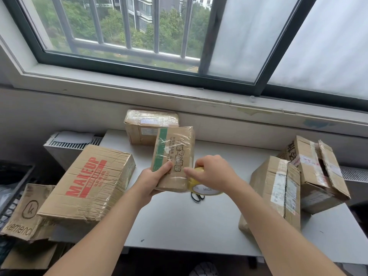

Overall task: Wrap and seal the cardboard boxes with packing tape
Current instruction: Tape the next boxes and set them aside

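**Item:** small cardboard box (pixel 173 158), held tilted above the middle of the white table (pixel 179 226). Printed face up, green stripe along its left edge, glossy tape film over that face.

**Left hand** (pixel 154 182): grips the box's near left corner, thumb flat on the top face, fingers hidden underneath.

**Right hand** (pixel 213 172): curled over the yellow tape roll (pixel 201 188), which sits against the box's near right edge. Thumb and forefinger point toward that edge; whether they pinch a strip cannot be told.

**Scissors** (pixel 197 197): black handles, on the table just beneath the roll.

**Other stock:**
- MAKEUP box (pixel 89 184) at left, overhanging the table edge
- taped box (pixel 149 126) far, against the wall
- two boxes at right: the nearer box (pixel 276 194) sealed, the farther box (pixel 316 172) with a flap open

**Step in hand, by judgement:** running a further band round the small box.

**Handling note:** hold the roll close to the cardboard with the strip taut. Turn the box with the left hand rather than swinging the roll. Lay the band across the flap seam and rub it flat at each corner before cutting, since slack tape will likely wrinkle or stick to itself
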Tool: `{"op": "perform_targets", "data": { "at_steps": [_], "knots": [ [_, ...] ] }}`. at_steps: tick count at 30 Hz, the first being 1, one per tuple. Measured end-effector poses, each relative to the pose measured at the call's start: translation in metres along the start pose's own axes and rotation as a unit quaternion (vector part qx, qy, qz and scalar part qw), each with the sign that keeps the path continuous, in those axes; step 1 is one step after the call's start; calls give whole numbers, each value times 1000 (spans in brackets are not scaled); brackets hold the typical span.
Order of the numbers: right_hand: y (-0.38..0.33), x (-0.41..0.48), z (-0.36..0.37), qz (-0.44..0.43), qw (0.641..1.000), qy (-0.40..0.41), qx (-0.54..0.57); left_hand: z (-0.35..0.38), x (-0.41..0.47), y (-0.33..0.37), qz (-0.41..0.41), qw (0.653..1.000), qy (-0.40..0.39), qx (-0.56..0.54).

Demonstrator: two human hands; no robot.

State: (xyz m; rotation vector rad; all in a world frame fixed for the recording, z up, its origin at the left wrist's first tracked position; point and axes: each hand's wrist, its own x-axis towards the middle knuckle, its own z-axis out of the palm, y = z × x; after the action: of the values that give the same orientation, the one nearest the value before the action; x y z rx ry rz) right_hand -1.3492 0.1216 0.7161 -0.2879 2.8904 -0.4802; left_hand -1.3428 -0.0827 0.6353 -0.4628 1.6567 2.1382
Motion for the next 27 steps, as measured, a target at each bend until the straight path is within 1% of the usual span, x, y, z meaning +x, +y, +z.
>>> {"op": "perform_targets", "data": {
  "at_steps": [1,3,4,5,7,9,12,17,18,20,21,22,25,27],
  "knots": [
    [3,-2,-5,-2,997,-10,80,-4,0,-3,-17,999,-3,-32],
    [11,-7,-14,-13,969,-38,244,-13,0,-7,-47,995,-14,-92],
    [15,-10,-17,-23,954,-51,295,-16,-1,-9,-58,991,-25,-116],
    [19,-13,-17,-32,947,-60,315,-17,-1,-11,-69,988,-38,-134],
    [21,-15,-13,-25,953,-61,297,-15,-2,-14,-79,985,-54,-145],
    [19,-14,-10,-2,968,-58,244,-14,-2,-19,-81,983,-58,-151],
    [11,-12,-10,10,986,-73,153,-15,-3,-25,-85,984,-49,-150],
    [0,-11,-15,14,992,-101,74,-14,-6,-27,-81,986,-33,-140],
    [0,-10,-14,10,994,-105,35,-14,-6,-26,-77,986,-30,-142],
    [4,-8,-9,-4,991,-106,-83,-15,-8,-19,-62,985,-28,-157],
    [8,-8,-5,-3,989,-106,-108,-16,-8,-14,-51,985,-35,-160],
    [12,-8,-3,1,990,-109,-94,-16,-9,-9,-42,985,-47,-160],
    [14,-6,-4,-3,993,-117,19,-16,-15,3,-35,978,-93,-182],
    [10,-4,-6,-8,994,-103,46,-16,-15,2,-34,971,-117,-207]
  ]
}}
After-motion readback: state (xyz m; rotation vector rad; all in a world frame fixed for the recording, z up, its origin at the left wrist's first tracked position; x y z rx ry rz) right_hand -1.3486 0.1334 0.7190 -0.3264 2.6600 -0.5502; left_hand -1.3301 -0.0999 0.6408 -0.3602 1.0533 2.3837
